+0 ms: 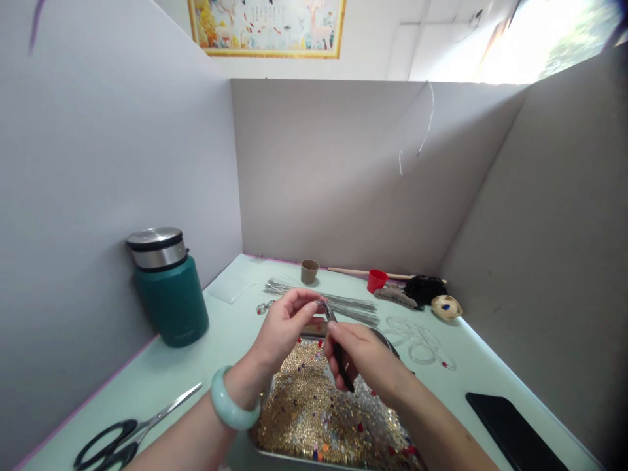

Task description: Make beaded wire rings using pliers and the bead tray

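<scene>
My right hand [360, 347] is closed around a pair of small pliers [338, 360] with dark handles, its metal jaws pointing up and left. The jaw tips meet the fingertips of my left hand [287, 320], which pinches something too small to make out. A pale green bangle [229, 400] circles the left wrist. Both hands are above the far part of a metal tray [294, 458] holding gold and silver beads [307, 409], with a few red, blue and orange ones among them. Behind the hands lies a bundle of thin wires [350, 306], partly hidden by them.
At left stand a teal flask [171, 301] and open scissors [135, 432]. A brown cup [309, 271], red cup [377, 280], wooden stick [348, 271] and black bundle [424, 291] line the back. Clear cord [417, 340] and a black phone-like slab [513, 428] lie right. Grey partitions [333, 170] enclose the table.
</scene>
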A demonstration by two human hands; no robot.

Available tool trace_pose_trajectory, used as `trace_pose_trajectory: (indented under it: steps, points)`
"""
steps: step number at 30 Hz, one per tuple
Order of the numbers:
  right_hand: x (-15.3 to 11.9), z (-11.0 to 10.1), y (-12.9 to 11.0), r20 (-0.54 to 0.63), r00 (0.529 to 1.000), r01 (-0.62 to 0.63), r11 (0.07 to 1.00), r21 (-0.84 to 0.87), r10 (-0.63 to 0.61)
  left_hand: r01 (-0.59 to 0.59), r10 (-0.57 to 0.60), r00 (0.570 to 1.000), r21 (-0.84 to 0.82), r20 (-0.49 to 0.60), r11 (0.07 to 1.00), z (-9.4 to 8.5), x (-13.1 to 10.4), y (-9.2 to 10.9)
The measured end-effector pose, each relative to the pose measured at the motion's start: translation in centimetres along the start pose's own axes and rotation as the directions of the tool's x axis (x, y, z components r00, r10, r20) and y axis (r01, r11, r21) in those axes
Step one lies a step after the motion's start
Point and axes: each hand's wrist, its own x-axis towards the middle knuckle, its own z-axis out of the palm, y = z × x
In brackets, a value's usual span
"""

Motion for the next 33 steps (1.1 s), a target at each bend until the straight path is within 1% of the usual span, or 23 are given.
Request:
trace_pose_trajectory:
  steps: [3, 6, 8, 10, 12, 15, 17, 20, 25, 27, 30, 33]
  points:
    - [0.1, 0.0, -0.2, 0.015, 1.000, -0.020, 0.999, 0.035, 0.019, 0.027, -0.027, 1.000, -0.037, -0.003, 0.999, -0.1, 0.1, -0.2]
    - [0.2, -0.2, -0.1, 0.058, 0.997, -0.050, 0.994, 0.097, 0.044, 0.062, -0.063, 0.998, -0.097, -0.001, 0.993, -0.3, 0.1, -0.5]
    - [0.3, -0.3, 0.1, 0.101, 0.994, -0.055, 0.988, 0.143, 0.041, 0.079, -0.082, 0.997, -0.119, -0.016, 0.990, -0.3, 0.2, -0.5]
    - [0.4, -0.3, 0.2, 0.108, 0.993, -0.053, 0.988, 0.147, 0.037, 0.098, -0.105, 0.993, -0.131, -0.046, 0.987, -0.3, 0.2, -0.6]
    - [0.4, -0.2, 0.2, 0.057, 0.998, -0.044, 0.996, 0.072, 0.040, 0.116, -0.128, 0.989, -0.146, -0.075, 0.982, -0.3, 0.2, -0.6]
    - [0.4, 0.0, 0.2, -0.025, 1.000, 0.013, 0.990, -0.141, -0.017, 0.124, -0.140, 0.986, -0.160, -0.093, 0.979, -0.3, 0.3, -0.7]
    - [0.4, 0.1, 0.4, -0.055, 0.995, 0.066, 0.956, -0.285, -0.085, 0.117, -0.132, 0.987, -0.155, -0.088, 0.981, -0.3, 0.3, -0.7]
    - [0.4, 0.1, 0.7, -0.105, 0.984, 0.087, 0.900, -0.426, -0.144, 0.104, -0.115, 0.990, -0.138, -0.076, 0.985, -0.3, 0.3, -0.7]
    - [0.6, -0.2, 0.9, -0.143, 0.963, 0.113, 0.821, -0.560, -0.230, 0.102, -0.106, 0.992, -0.069, -0.067, 0.992, -0.1, 0.2, -0.7]
    - [0.5, -0.2, 0.8, -0.149, 0.960, 0.104, 0.798, -0.593, -0.236, 0.096, -0.098, 0.993, -0.030, -0.066, 0.995, -0.1, 0.1, -0.7]
    - [0.4, -0.1, 0.6, -0.140, 0.960, 0.102, 0.771, -0.629, -0.242, 0.088, -0.087, 0.994, 0.008, -0.064, 0.996, 0.0, 0.1, -0.6]
    - [0.3, -0.1, 0.5, -0.120, 0.949, 0.137, 0.724, -0.676, -0.292, 0.070, -0.071, 0.996, -0.006, -0.060, 0.998, 0.0, 0.0, -0.6]
